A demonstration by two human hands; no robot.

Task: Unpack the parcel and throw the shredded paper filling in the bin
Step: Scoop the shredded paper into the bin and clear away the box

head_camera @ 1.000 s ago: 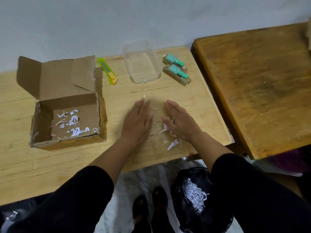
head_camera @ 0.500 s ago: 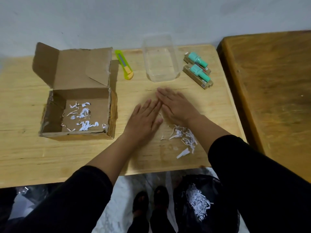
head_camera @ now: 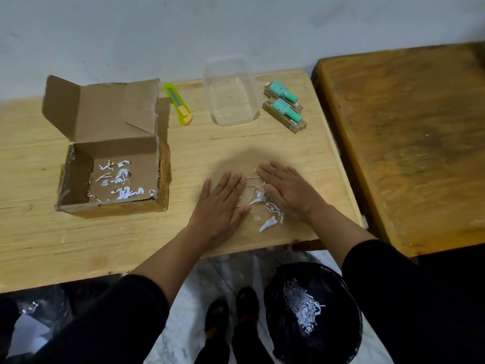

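Observation:
An open cardboard box (head_camera: 78, 179) sits at the left of the light wooden table (head_camera: 39, 232), with a few white paper shreds (head_camera: 119, 179) on its floor. My left hand (head_camera: 221, 203) and my right hand (head_camera: 287, 190) lie flat on the table, palms down, fingers together. Between them and under the right palm lies a small scatter of loose paper shreds (head_camera: 267, 211). Neither hand holds anything. A black-lined bin (head_camera: 338, 324) stands on the floor below the table's front edge, with shredded paper (head_camera: 303, 308) inside.
At the back of the table lie a yellow-green utility knife (head_camera: 178, 107), a clear plastic container (head_camera: 231, 91) and two green tubes on brown card packs (head_camera: 284, 106). A darker wooden table (head_camera: 406, 140) adjoins on the right. My feet (head_camera: 231, 316) stand beside the bin.
Both hands slid back toward the front edge, the right one from beyond the shreds to beside and over them. The scattered shreds now lie between the two palms.

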